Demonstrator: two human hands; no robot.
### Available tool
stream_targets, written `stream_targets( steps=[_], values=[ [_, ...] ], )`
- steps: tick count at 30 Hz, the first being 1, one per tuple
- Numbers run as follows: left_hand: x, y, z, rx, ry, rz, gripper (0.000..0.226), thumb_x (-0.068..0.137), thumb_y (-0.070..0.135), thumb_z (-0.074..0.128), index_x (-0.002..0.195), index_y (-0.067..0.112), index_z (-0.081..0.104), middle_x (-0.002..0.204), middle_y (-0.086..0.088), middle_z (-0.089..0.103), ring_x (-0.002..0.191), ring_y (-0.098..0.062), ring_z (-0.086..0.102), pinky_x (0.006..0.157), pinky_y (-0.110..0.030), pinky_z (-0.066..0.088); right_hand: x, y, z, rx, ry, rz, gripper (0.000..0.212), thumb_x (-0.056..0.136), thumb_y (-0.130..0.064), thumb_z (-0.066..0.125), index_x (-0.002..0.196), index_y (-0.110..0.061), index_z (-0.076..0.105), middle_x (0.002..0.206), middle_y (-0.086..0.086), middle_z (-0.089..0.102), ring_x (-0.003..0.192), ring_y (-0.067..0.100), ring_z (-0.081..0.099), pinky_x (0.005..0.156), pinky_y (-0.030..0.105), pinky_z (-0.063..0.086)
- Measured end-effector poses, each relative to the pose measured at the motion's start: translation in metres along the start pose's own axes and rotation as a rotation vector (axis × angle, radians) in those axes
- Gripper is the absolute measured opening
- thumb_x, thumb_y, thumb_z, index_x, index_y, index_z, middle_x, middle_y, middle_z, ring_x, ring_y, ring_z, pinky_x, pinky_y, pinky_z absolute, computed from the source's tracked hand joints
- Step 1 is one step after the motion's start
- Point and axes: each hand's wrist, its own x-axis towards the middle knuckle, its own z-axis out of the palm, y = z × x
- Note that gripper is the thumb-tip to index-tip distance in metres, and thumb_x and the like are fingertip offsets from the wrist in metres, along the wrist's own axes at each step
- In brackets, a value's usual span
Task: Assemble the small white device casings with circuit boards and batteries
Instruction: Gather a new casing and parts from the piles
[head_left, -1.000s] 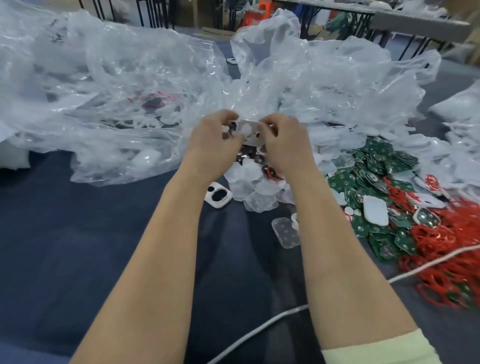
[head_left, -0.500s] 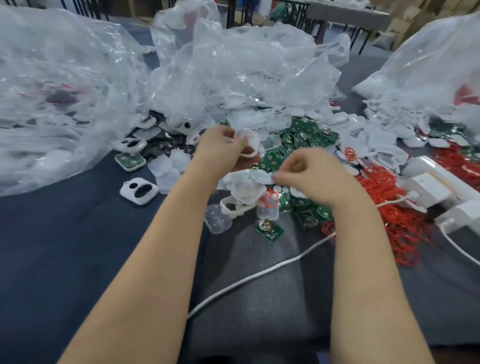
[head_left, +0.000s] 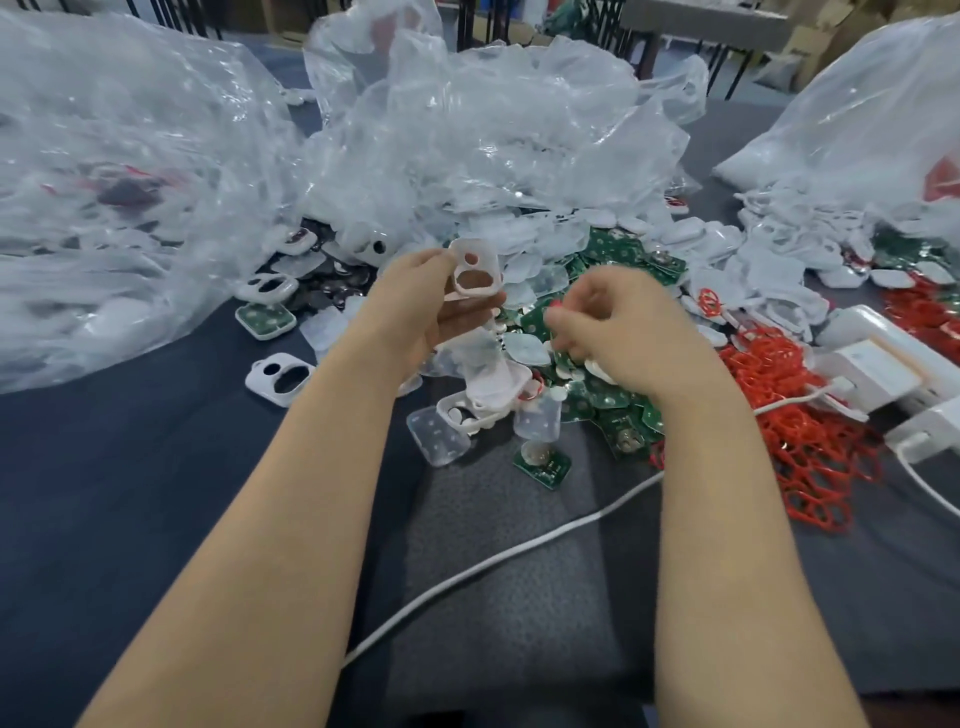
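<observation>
Left hand (head_left: 415, 306) pinches white two-holed plastic casing (head_left: 491, 261); right hand (head_left: 628, 332) fingers (head_left: 569, 318) curled, contents unclear; edge pinch risks dropping casing.

The right hand (head_left: 623, 332) is leaving the white casing (head_left: 474, 270) and dropping toward four o'clock, fingers curling over the green circuit boards (head_left: 602, 402). The left hand (head_left: 415, 312), gripping alone, is tilting the casing upright, its holes turning toward the camera.
</observation>
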Motion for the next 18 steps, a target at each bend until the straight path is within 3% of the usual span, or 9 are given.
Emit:
stream_targets(
  steps=[5,7,10,13,18],
  values=[
    [-0.001,-0.003,-0.008,0.048,0.004,0.087,0.026,0.104,0.021,0.039,0.117,0.007,0.057,0.110,-0.012,0.069,0.077,-0.016,0.073,0.070,-0.024,0.059,0.036,-0.022,0.022,0.343,0.134,-0.062,0.017,0.089,-0.021,0.065,0.076,-0.022,0.053,0.092,0.015,0.066,0.088,0.025,0.069,0.084,0.046,0.055],
    [0.000,-0.004,-0.011,0.055,0.030,0.129,0.028,0.104,0.021,0.039,0.119,0.007,0.058,0.109,-0.012,0.069,0.079,-0.016,0.073,0.072,-0.023,0.058,0.046,-0.024,0.038,0.389,0.188,-0.082,0.017,0.088,-0.021,0.065,0.077,-0.022,0.053,0.091,0.015,0.066,0.087,0.023,0.068,0.084,0.040,0.055],
    [0.002,-0.004,-0.016,0.085,0.110,0.181,0.025,0.103,0.020,0.041,0.115,0.008,0.060,0.107,-0.012,0.070,0.084,-0.022,0.072,0.070,-0.024,0.058,0.051,-0.018,0.056,0.361,0.317,-0.103,0.016,0.085,-0.025,0.070,0.079,-0.021,0.056,0.077,-0.002,0.064,0.073,0.009,0.060,0.073,0.022,0.049],
    [0.003,-0.004,-0.020,0.120,0.157,0.204,0.024,0.103,0.020,0.043,0.115,0.008,0.060,0.105,-0.011,0.069,0.091,-0.026,0.071,0.070,-0.025,0.058,0.055,-0.011,0.063,0.435,0.281,-0.088,0.007,0.086,-0.019,0.069,0.086,-0.019,0.062,0.075,-0.007,0.065,0.073,0.012,0.065,0.075,0.027,0.054],
    [0.004,-0.006,-0.019,0.079,0.157,0.201,0.019,0.102,0.017,0.043,0.106,0.010,0.060,0.098,-0.010,0.069,0.091,-0.025,0.071,0.070,-0.026,0.057,0.056,-0.007,0.068,0.501,0.213,-0.123,0.010,0.091,-0.005,0.058,0.091,-0.012,0.066,0.074,-0.004,0.068,0.063,0.002,0.066,0.069,0.021,0.055]
  ],
)
